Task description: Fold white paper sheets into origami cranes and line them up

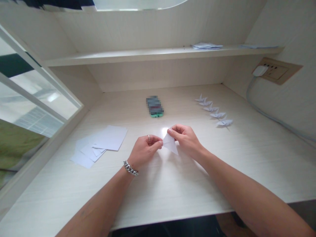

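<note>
- Your folded white paper is between your 2 hands, near the middle of the desk. I cannot tell if its tip touches the wood.
- Your left hand pinches the left corner with thumb and finger. Your right hand pinches the top the same way.
- Past your right hand, 5 paper cranes sit in a slanted row.
- On your left, loose paper sheets lie on top of each other.
- Ahead of your hands is a small dark thing with a green end. Its top is blurred into squares, so I cannot tell what it is.
- At the back, a shelf holds a paper stack and a flatter pile, hard to make out.
- On the right wall, a white plug sits in a socket. Its gray cord goes off the edge.
- Your curled fingers hide bits of the paper.
- A pale panel up top is cut off.
</note>
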The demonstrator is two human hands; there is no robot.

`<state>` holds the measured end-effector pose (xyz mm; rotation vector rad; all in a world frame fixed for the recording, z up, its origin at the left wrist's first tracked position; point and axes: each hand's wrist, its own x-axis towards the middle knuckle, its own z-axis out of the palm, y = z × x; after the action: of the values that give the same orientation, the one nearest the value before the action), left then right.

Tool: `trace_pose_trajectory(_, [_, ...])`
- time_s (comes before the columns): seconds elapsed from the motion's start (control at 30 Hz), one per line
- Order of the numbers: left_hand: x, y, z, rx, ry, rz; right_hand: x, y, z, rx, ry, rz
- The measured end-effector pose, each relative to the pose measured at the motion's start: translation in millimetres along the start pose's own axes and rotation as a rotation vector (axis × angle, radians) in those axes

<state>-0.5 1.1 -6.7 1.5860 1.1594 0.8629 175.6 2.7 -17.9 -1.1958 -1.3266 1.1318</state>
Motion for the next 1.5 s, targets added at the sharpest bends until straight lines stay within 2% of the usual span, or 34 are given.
trace_pose_trajectory(0.13, [0, 0, -1.0, 0.002, 0.028, -0.01, 3, 2, -3, 0.058, 0.018, -0.008])
trace_pose_trajectory(0.33, [0, -3, -1.6, -0.005, 0.056, -0.047, 4, -1, -11, 0.158, 0.113, -0.029])
trace_pose_trajectory(0.6, [-1, -2, 2.3, -0.084, -0.023, -0.049, 0, 2, -4, 0.046, 0.011, -0.041])
trace_pose_trajectory(0.83, [-1, -2, 1.2, -0.137, -0.001, -0.08, 3, 2, -8, 0.078, 0.059, -0.031])
trace_pose_trajectory(1.0, [-1, -1, 2.6, -0.106, -0.044, -0.039, -1, 0, -3, 0.024, -0.007, -0.044])
trace_pose_trajectory(1.13, [0, -3, 1.8, -0.105, 0.043, -0.023, -2, 1, -1, 0.019, 0.027, -0.066])
trace_pose_trajectory(1.23, [1, -7, 1.5, -0.222, 0.092, -0.005, -3, 1, 0, -0.025, -0.072, -0.066])
trace_pose_trajectory(1.33, [1, -10, 2.3, -0.281, 0.075, 0.003, -6, -2, 2, -0.069, -0.153, -0.123])
trace_pose_trajectory(1.5, [1, -9, 2.7, -0.245, 0.007, 0.034, -11, -8, 5, -0.145, -0.08, -0.19])
